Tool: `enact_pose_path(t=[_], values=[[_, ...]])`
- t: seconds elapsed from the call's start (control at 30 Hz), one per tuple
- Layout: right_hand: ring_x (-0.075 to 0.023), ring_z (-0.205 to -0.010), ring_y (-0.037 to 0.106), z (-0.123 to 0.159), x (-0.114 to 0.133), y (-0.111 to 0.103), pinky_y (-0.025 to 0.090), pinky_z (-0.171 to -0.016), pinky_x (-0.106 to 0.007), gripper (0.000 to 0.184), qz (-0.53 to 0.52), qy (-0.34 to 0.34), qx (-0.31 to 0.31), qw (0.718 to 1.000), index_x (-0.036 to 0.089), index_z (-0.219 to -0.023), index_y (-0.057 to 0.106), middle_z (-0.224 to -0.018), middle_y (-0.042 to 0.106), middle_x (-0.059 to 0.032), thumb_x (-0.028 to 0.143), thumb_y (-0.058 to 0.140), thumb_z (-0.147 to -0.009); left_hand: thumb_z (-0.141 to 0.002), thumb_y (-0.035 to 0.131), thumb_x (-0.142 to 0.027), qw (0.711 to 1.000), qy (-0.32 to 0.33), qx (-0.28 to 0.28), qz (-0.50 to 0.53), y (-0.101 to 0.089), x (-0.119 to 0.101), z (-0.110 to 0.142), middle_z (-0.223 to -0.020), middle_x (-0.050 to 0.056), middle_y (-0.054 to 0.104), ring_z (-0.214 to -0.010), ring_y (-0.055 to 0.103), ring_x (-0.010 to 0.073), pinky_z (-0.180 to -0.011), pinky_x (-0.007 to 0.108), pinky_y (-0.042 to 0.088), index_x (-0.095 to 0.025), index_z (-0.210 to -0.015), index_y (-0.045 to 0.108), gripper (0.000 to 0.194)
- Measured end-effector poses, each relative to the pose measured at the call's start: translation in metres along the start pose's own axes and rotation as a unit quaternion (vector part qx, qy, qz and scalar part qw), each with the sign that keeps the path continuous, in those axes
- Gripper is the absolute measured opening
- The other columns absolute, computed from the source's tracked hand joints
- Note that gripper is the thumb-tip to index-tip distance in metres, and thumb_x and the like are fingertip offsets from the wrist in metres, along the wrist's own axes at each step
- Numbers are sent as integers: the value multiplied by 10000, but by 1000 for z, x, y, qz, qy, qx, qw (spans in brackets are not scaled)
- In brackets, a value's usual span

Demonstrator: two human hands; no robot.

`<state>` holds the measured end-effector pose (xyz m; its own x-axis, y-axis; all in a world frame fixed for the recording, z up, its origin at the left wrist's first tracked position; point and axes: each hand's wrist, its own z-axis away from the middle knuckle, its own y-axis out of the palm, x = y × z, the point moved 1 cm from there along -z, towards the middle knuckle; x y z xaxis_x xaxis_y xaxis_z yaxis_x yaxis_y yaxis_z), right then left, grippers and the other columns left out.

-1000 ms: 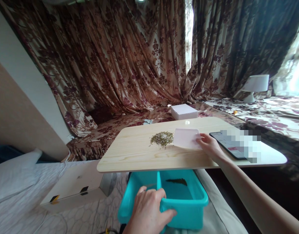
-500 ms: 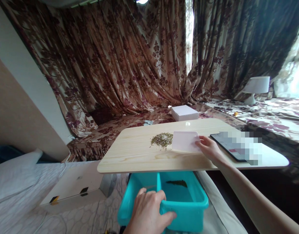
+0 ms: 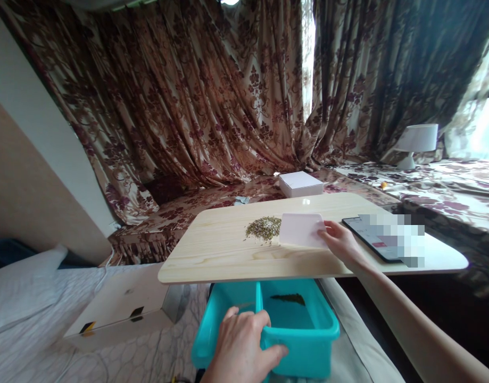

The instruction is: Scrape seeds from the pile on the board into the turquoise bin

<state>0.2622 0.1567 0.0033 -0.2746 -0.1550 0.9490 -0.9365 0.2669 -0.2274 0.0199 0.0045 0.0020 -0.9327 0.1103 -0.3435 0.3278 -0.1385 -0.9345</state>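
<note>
With my right hand [image 3: 340, 242] I grip the right edge of a pale, flat rectangular sheet [image 3: 302, 230], tilted on the wooden tabletop [image 3: 212, 255]. Touching or very near its left edge lies a pile of small green and whitish grains [image 3: 263, 227], with a few scattered around it. My left hand [image 3: 244, 340] is closed over the near rim of a turquoise two-compartment bin [image 3: 304, 340], thumb outside and fingers inside, by the divider. In the bin's right compartment sits a small heap of dark green grains [image 3: 289, 299]. The left compartment is partly hidden by my hand.
A tablet [image 3: 372, 242], partly blurred out, lies on the tabletop's right side. Behind the table is a white box [image 3: 300, 183]. A larger white carton [image 3: 116, 300] rests on the bed at left. Further right stands a white lamp [image 3: 417, 141].
The view has shifted very slightly. Both hands keep their places, and the sheet and grain pile look nearly the same.
</note>
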Motion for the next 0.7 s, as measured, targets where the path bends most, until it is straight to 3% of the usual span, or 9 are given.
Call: enact_pose_path(t=[0.7], values=[[-176,-708,662,-1,-12,18,496,-617,-257,177,-26,6,25,999,193,-849,559,-779,716,-43,250,543,-683,-686,598,-408,998,-44,36,-27,-12,-10,1,-836,3,658,-906,531,224,-789,288,327,-265,-853,652,226]])
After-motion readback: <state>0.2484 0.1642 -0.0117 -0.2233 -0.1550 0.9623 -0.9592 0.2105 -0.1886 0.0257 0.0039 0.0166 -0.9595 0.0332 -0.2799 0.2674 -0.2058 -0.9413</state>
